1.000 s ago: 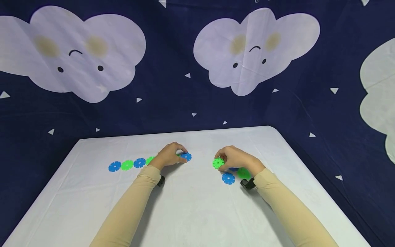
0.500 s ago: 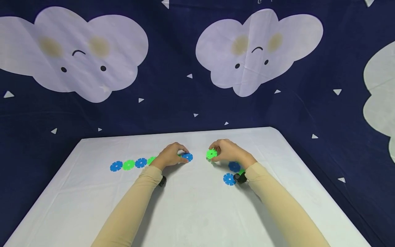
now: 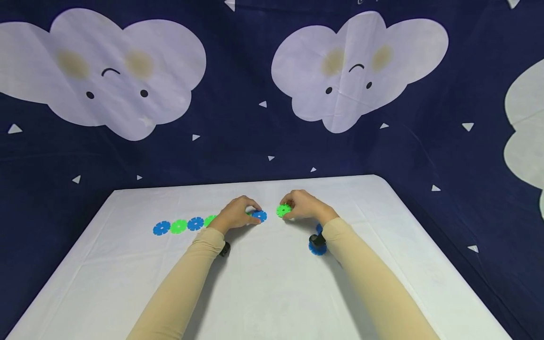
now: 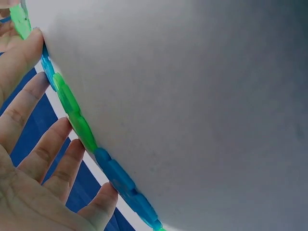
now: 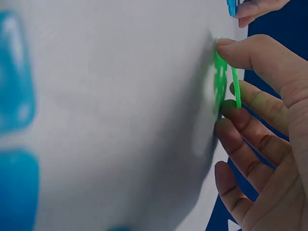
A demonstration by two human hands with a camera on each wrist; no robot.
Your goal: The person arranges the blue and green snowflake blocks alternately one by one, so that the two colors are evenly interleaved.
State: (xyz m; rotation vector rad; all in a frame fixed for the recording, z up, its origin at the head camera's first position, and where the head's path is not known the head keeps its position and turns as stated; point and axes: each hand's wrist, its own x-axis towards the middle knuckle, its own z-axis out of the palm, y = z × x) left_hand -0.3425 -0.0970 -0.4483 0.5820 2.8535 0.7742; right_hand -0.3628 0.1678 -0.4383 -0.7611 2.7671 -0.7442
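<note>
My left hand [image 3: 236,214] holds the blue notched disc [image 3: 259,216] at the right end of a row, thumb on the near edge and a finger on the far edge. In the left wrist view its other fingers reach along a green disc [image 4: 74,110] and a blue disc [image 4: 126,185], which meet edge to edge. My right hand [image 3: 302,206] pinches a green notched disc [image 3: 284,210] between thumb and fingers, a short gap to the right of that blue end disc. The right wrist view shows this green disc close over the white surface.
Leftward the row shows a green disc [image 3: 210,220], a blue one [image 3: 195,224], a green one [image 3: 178,226] and a blue one [image 3: 161,228]. Another blue disc [image 3: 317,250] lies under my right wrist, partly hidden. The white table [image 3: 263,293] ends at a dark blue cloud-patterned cloth [image 3: 238,160].
My right hand has carried the green disc leftward and slightly away from me, closer to the row's end. My left hand has kept its hold on the blue disc, nearly still.
</note>
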